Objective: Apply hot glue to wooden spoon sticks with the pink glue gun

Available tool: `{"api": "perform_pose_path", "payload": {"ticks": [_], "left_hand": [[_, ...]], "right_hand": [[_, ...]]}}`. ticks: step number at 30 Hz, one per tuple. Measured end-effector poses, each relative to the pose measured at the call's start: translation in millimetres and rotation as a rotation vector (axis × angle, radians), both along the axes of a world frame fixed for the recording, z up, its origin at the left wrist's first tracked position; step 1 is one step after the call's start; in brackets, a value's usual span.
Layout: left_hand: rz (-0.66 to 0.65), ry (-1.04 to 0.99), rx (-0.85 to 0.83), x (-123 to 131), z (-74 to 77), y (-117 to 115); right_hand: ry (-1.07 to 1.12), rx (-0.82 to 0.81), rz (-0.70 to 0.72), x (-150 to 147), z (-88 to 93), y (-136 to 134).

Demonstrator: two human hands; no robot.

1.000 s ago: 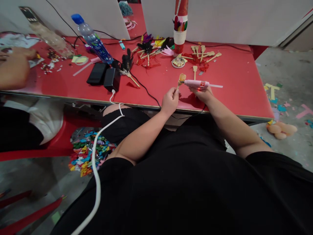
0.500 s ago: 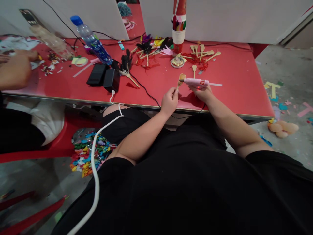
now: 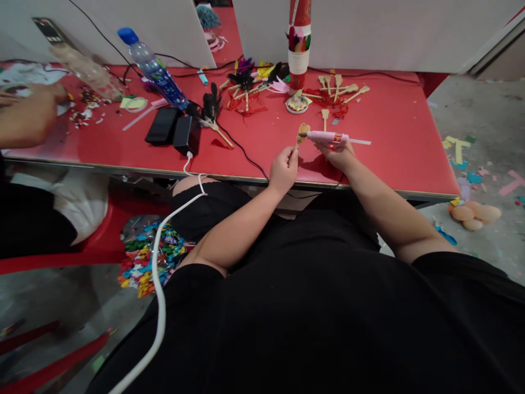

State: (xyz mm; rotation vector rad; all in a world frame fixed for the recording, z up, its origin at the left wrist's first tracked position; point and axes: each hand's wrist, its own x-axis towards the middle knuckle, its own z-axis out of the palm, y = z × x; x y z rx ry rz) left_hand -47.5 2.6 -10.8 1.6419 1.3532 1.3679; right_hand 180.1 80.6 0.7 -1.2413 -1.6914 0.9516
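My left hand (image 3: 284, 168) pinches the thin handle of a small wooden stick (image 3: 304, 130) with a broad, rounded head. In my right hand (image 3: 342, 157) is a pink hot glue gun (image 3: 327, 138), its nozzle at the stick's head; I cannot tell if they touch. A clear glue stick (image 3: 360, 142) pokes out of the gun's back, and a small red light glows beneath its body. Just beyond the gun another wooden stick (image 3: 325, 116) lies on the red table (image 3: 394, 137). A small round dish (image 3: 297, 104) with crumpled bits stands behind my hands.
Several wooden sticks (image 3: 338, 85) with red threads lie at the back, near a red cup (image 3: 298, 63) and feathered sticks (image 3: 246, 85). Left are a blue-capped bottle (image 3: 158, 74), a black box (image 3: 187, 134) with a white cable (image 3: 158, 262), and another person's hand (image 3: 33, 112).
My hands, the wooden stick and the glue gun keep nearly the same pose. The view has shifted very slightly. At the left, the other person's hand has moved a little.
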Motion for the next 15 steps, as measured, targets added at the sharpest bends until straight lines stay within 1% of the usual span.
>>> {"api": "perform_pose_path", "payload": {"ticks": [4, 8, 13, 15], "left_hand": [[0.004, 0.003, 0.004, 0.4, -0.6, 0.5], [-0.001, 0.003, 0.008, -0.5, -0.6, 0.7], [0.002, 0.013, 0.012, -0.8, -0.9, -0.2], [0.006, 0.014, 0.019, -0.5, -1.6, 0.0]], "right_hand": [[0.000, 0.000, -0.008, -1.0, 1.3, -1.6], [-0.025, -0.008, -0.040, -0.2, -2.0, 0.9], [-0.026, 0.022, 0.006, 0.2, -2.8, 3.5], [-0.032, 0.027, 0.001, 0.0, -1.9, 3.6]]}}
